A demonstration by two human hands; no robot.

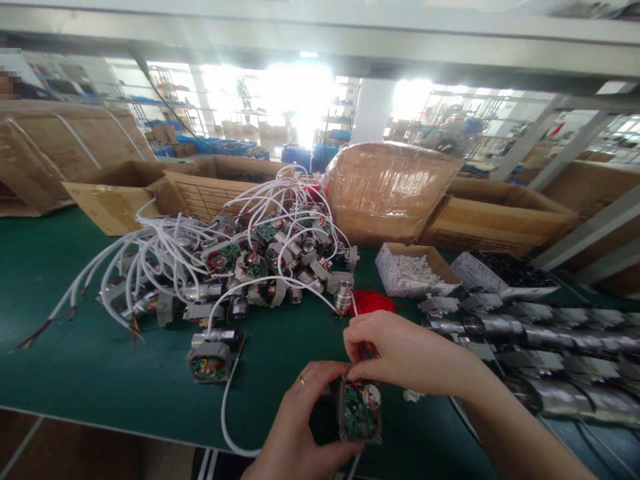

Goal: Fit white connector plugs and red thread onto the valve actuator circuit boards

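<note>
My left hand (296,421) grips a small grey valve actuator housing (360,412) by its side, thumb below and fingers above. The open face shows a green circuit board with a round pale part and red wires along the top. Over the housing's upper edge, my right hand (387,350) is closed in a pinch; what lies between its fingertips is hidden. Beyond that hand lies a bundle of red wires (373,302). To the left, another open actuator (209,363) with a metal fitting and white cable rests on the green table (285,340).
A heap of actuators (253,267) with white cables covers the table's middle. Behind it stand cardboard boxes (117,200) and a plastic-wrapped carton (390,193). Small boxes hold white parts (417,270) and black parts (505,270). Rows of metal-bodied actuators (555,327) line the right.
</note>
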